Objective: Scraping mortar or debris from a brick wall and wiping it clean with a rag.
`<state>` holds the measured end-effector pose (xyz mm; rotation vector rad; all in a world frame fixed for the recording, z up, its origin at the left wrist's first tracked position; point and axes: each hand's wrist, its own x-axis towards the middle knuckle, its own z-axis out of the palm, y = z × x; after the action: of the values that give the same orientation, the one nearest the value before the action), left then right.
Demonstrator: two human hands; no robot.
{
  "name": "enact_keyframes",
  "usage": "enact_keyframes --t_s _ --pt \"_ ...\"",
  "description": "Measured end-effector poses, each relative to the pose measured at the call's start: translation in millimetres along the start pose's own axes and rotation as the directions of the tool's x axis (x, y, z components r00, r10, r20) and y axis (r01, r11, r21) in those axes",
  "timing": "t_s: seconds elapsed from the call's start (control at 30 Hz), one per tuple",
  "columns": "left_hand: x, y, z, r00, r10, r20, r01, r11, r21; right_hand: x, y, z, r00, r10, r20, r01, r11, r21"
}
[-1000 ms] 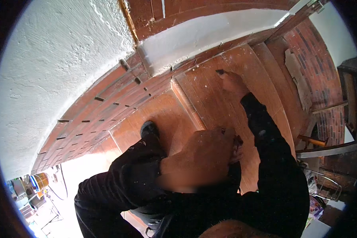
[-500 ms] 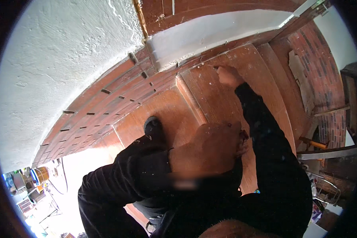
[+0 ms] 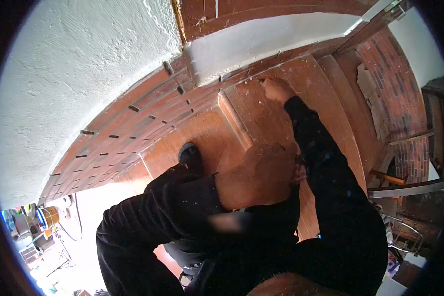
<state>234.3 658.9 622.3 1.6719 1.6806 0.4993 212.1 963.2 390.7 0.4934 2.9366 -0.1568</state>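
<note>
Here the right hand [image 3: 277, 90] presses, arm outstretched, against the brick step [image 3: 261, 118].

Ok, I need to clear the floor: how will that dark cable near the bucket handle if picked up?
The cable probably goes floppy: it lies in a loose loop on the floor. Thin, so likely light. It runs toward clutter by the bucket, so it may snag.

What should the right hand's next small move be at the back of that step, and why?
Probably a short slide rightward along the seam. The right hand sits at the back edge of the reddish step, where it meets the brick course under the white band, and pale specks show along that seam. Whether it holds a tool is unclear.
</note>
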Motion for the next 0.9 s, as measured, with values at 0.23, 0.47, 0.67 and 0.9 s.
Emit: enact_keyframes --t_s 0.23,0.47,0.67,0.9 --pt "-3 -7 10 0.99 0.077 -0.118 -0.082 0.996 -0.038 7 1 14 0.999 0.009 0.047 -0.009 1.0 0.011" --pt "-7 2 -2 0.998 -0.027 -0.048 0.025 0.999 -0.029 15 -2 -1 0.996 0.02 0.088 -0.022 0.999 0.024" --pt "-6 4 -7 0.999 -0.04 -0.001 0.039 0.999 -0.032 37 24 47 0.99 -0.11 -0.085 0.11 0.994 -0.011" --pt "-5 -1 -2 0.995 0.025 -0.095 -0.029 0.999 -0.041 59 36 64 0.994 -0.112 -0.006 0.111 0.993 -0.044"
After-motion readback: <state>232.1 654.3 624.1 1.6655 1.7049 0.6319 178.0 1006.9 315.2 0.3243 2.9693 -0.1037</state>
